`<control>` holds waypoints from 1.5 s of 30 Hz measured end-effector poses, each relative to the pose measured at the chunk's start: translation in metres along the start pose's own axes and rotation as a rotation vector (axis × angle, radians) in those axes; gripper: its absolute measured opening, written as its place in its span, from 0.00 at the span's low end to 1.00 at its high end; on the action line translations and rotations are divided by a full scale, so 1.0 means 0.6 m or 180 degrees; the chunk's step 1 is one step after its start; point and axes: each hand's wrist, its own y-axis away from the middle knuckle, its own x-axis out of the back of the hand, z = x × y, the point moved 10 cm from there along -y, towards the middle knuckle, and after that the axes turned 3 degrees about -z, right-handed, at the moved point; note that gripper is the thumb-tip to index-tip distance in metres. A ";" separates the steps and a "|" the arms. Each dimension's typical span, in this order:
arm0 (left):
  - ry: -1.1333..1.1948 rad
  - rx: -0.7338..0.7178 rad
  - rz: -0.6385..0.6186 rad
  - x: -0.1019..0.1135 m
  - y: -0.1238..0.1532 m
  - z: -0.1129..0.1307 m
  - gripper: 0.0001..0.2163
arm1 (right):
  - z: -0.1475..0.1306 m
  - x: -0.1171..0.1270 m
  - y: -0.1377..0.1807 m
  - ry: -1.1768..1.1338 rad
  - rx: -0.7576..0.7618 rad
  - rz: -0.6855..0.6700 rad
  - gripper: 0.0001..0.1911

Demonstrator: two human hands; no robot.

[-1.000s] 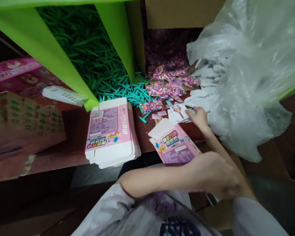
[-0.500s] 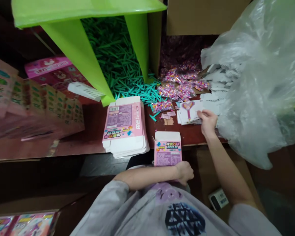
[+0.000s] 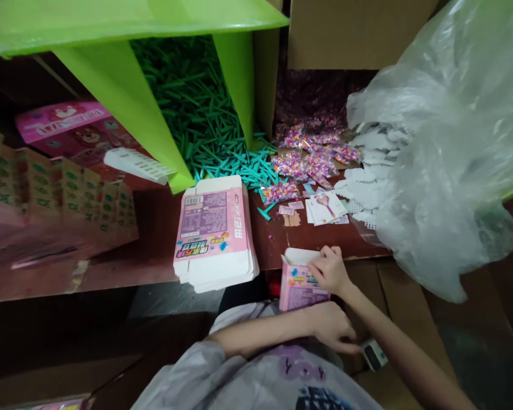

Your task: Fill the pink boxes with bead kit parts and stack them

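A small pink box [image 3: 297, 285] stands with its top flap open at the near edge of the dark red table [image 3: 154, 245]. My left hand [image 3: 333, 330] is closed round its lower end. My right hand [image 3: 330, 267] rests on the box just below the open mouth. Its fingers are pinched together, and what is between them is hidden. A small pile of printed leaflets [image 3: 327, 208] lies on the table just beyond my right hand.
A stack of flat pink cartons [image 3: 214, 233] lies left of the box. Behind are teal sticks [image 3: 222, 148] in a green carton [image 3: 123, 108], bags of coloured beads [image 3: 308, 159], and white pieces [image 3: 367, 182] spilling from a clear plastic bag [image 3: 444, 142]. More printed boxes [image 3: 60, 199] are piled at the left.
My right hand left the leaflet pile and came back to the mouth of the pink box. The box turned upright and moved nearer to me, and my left hand shifted along its lower end.
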 end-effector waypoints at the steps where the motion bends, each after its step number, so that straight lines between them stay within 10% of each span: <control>1: -0.0009 0.0196 0.0833 0.071 0.022 -0.022 0.17 | -0.009 0.010 0.011 0.0102 0.0114 0.0217 0.16; 5: -0.0697 0.2924 0.3547 0.294 0.219 -0.187 0.10 | -0.008 0.040 0.029 0.0409 0.0156 0.0641 0.14; 8: -0.0920 0.4785 0.3810 0.326 0.314 -0.283 0.14 | 0.013 0.055 0.009 0.0583 0.0080 0.0530 0.14; 10: -0.0737 0.5155 0.3666 0.316 0.330 -0.329 0.17 | 0.022 0.063 -0.011 0.0639 0.0068 0.0561 0.16; 20: -0.0947 0.4459 0.3936 0.326 0.314 -0.295 0.15 | 0.017 0.014 -0.043 0.0073 -0.0089 0.0449 0.13; 26: -0.0999 0.3848 0.2139 0.303 0.217 -0.350 0.20 | 0.013 0.034 -0.019 -0.0393 -0.0078 0.0622 0.08; 31: -0.1239 0.3858 0.2052 0.309 0.217 -0.370 0.15 | 0.193 0.131 -0.059 0.0224 -0.1145 0.1051 0.11; 35: -0.0951 0.3457 0.3215 0.354 0.237 -0.311 0.19 | 0.380 0.139 -0.143 0.1117 -0.1877 -0.0057 0.28; 38: -0.0521 0.2496 0.3903 0.372 0.220 -0.224 0.19 | 0.435 0.082 -0.192 0.1264 -0.1528 -0.1021 0.44; 41: -0.0063 0.1878 0.3085 0.339 0.147 -0.179 0.19 | 0.440 0.051 -0.218 0.1229 -0.1103 -0.1118 0.42; 45: -0.0428 0.2416 0.1634 0.260 0.101 -0.199 0.17 | 0.456 0.059 -0.231 0.0988 -0.0926 -0.0879 0.28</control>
